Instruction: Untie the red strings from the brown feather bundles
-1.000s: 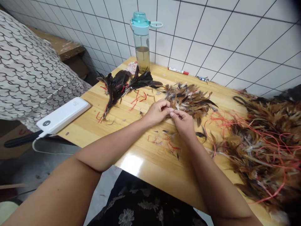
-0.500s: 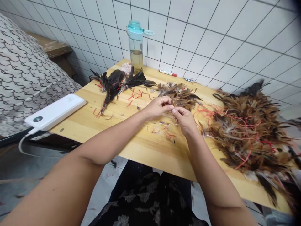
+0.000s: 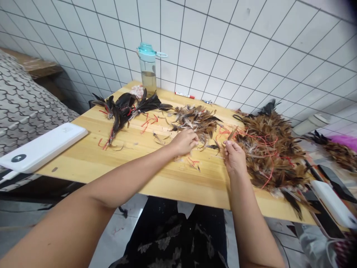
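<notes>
Right hand [image 3: 234,155] has moved away from left hand [image 3: 183,143] since 0.5 s ago, head view. Right: thumb and fingertip clamped on slim brown feather [image 3: 232,134], at left edge of large brown feather pile [image 3: 279,149]. Left: fingers curled, near small feather pile [image 3: 198,120]; can't tell if holding anything. Both piles on wooden table [image 3: 80,158].

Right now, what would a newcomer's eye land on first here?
The big brown feather heap crossed by red string, on the right of the table. Then the black feather bundles at the far left, with the turquoise-lidded bottle upright just behind. A smaller brown pile lies beyond the left hand.
</notes>
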{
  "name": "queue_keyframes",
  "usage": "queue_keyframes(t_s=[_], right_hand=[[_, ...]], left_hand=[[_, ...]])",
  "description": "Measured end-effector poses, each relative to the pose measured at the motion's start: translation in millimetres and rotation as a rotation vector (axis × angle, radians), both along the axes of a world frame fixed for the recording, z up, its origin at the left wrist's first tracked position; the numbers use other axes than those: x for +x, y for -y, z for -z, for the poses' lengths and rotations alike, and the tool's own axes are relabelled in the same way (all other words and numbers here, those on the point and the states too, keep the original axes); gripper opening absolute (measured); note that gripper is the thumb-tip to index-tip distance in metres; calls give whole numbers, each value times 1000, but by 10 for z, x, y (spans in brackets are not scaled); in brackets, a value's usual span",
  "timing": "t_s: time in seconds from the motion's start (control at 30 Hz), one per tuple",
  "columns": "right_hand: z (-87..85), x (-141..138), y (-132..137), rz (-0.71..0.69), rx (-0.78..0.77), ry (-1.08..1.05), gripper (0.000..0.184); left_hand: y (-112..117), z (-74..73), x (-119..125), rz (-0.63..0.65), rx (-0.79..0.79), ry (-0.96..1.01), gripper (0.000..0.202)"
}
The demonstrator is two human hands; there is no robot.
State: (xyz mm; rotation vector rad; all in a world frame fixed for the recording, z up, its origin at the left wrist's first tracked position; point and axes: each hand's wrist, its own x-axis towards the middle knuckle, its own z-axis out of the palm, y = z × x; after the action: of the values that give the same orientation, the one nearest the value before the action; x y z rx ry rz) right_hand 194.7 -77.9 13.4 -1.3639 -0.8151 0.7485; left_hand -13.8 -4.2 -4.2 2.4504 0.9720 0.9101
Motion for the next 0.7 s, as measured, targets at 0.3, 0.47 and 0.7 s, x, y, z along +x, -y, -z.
queue_keyframes(t_s=[0.3,0.47,0.7], right_hand=[[313,52,-123,169,70,454,30],[364,45,-178,148,69,686,30],[357,16,-175,120,75,737,28]], left_hand=[[-20,-52,181,88,305,-154,27],[-227,-134,402,192,449,-303,18],[-315,-205,428,122,137,19,14]])
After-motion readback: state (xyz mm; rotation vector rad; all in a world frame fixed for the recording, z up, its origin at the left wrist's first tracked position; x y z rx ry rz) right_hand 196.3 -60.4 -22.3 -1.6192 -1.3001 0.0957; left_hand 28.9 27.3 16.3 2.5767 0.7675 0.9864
